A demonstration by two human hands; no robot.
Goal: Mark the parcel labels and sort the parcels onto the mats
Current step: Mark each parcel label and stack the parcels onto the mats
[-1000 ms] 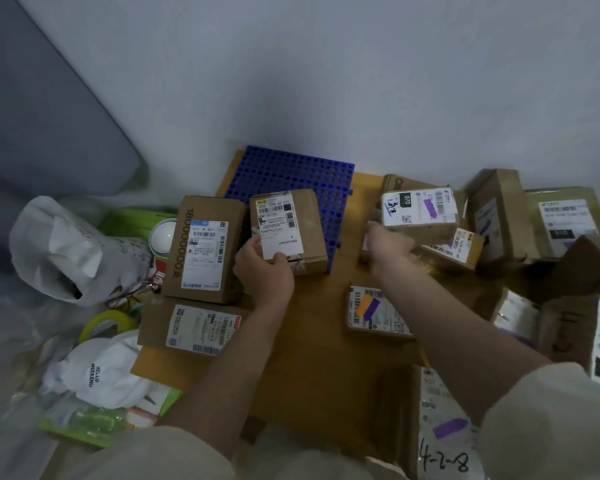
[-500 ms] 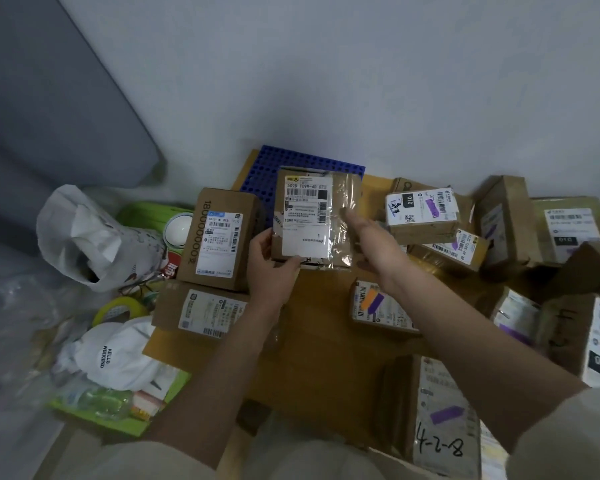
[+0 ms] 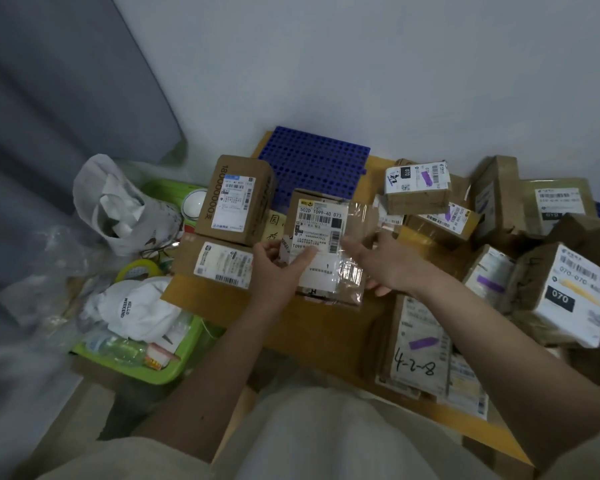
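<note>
A small brown parcel [image 3: 329,233] with a white label reading 502D T099-40 073 is held up in front of me, above the wooden board. My left hand [image 3: 278,263] grips its left lower edge, thumb lying across the label. My right hand [image 3: 378,263] holds its right side, fingers under the taped face. Behind it lies a blue perforated mat [image 3: 312,164] against the wall. Two unmarked labelled boxes sit to the left, one upright [image 3: 234,200], one flat [image 3: 219,261].
Parcels with purple marks crowd the right: one stacked [image 3: 418,188], one numbered 4-2-8 [image 3: 418,344], a 070 box [image 3: 568,292]. A green tray [image 3: 142,355] with a white cap, a tape roll [image 3: 137,270] and a white bag [image 3: 118,206] lie at left.
The parcel has come off the blue mat and been drawn toward me and lower; both hands now hold it at its sides, and the view has tilted down.
</note>
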